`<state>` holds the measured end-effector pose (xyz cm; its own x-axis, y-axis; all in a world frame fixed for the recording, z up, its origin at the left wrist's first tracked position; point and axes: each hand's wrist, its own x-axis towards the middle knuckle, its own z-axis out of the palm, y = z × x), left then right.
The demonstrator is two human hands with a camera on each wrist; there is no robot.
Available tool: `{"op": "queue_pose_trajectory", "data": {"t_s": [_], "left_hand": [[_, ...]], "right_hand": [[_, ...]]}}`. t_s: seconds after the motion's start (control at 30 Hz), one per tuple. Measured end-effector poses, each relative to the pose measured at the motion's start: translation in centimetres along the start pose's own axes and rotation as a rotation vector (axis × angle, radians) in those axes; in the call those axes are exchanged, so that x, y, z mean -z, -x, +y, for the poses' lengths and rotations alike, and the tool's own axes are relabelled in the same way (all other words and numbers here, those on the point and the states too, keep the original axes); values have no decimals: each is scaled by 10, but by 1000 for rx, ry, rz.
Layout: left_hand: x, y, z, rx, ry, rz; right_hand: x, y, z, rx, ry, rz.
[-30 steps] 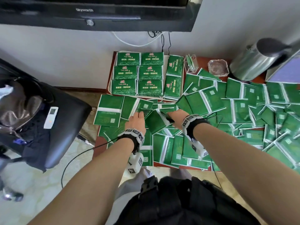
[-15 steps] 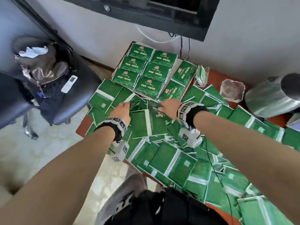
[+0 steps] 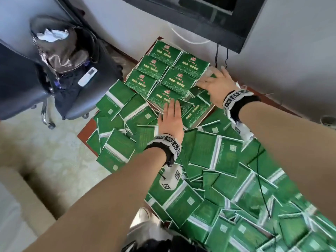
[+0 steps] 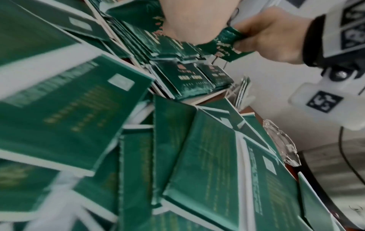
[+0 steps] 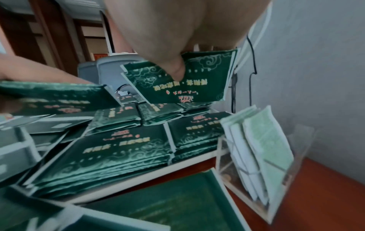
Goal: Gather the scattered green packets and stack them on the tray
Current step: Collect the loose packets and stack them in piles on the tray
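Clearly the job is only partly done: the tray (image 3: 209, 116) at the far corner of the table (image 3: 82, 136) already carries several neat piles of stacked packets (image 3: 169, 70), face up with their gold lettering, set side by side in rows. Far more loose packets (image 3: 214, 153) lie scattered and overlapping across the rest of the table, most of them back side up, so the bulk of the gathering is left, I judge. The right hand (image 3: 217, 87) is over the tray's far side, and the right wrist view shows its grip closed on one packet (image 5: 181, 78), thumb pressed on the printed face, held above the stacks and not yet laid down. The left hand (image 3: 171, 119) lies with straight fingers at the tray's near edge; whether it holds something underneath I cannot tell. A clear stand (image 5: 254, 156) with paler sachets sits just beside the tray.
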<state>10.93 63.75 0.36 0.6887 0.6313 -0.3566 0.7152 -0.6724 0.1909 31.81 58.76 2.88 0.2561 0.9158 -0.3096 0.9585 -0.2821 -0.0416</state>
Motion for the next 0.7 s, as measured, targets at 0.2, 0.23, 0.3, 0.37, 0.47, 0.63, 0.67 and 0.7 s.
{"op": "queue_pose_trajectory", "data": {"t_s": [0.2,0.23,0.3,0.37,0.47,0.63,0.67,0.7], "left_hand": [[-16,-14,43,-43,10,-41],[-17,-16,46,-41,11,-53],[-21,-22,48,-28,-1,-54],[-26,-26,47,-20,-27,-60],[-38,-32,44,-34,-72,-87],[-50,-31,43,-75,-125,-56],[-51,-31,43,-81,-123,-44],[-51,-32,43,-84,-123,-31]], "right_hand": [[-16,-9,15,4,16,-3],[-17,-10,17,-2,18,-10],[-18,-12,22,-22,11,-14],[-20,-12,27,-36,7,-29],[-21,-13,33,-64,-47,-69],[-28,-15,37,-140,-164,-102],[-29,-15,38,-155,-183,-105],[-30,-16,38,-164,-198,-103]]}}
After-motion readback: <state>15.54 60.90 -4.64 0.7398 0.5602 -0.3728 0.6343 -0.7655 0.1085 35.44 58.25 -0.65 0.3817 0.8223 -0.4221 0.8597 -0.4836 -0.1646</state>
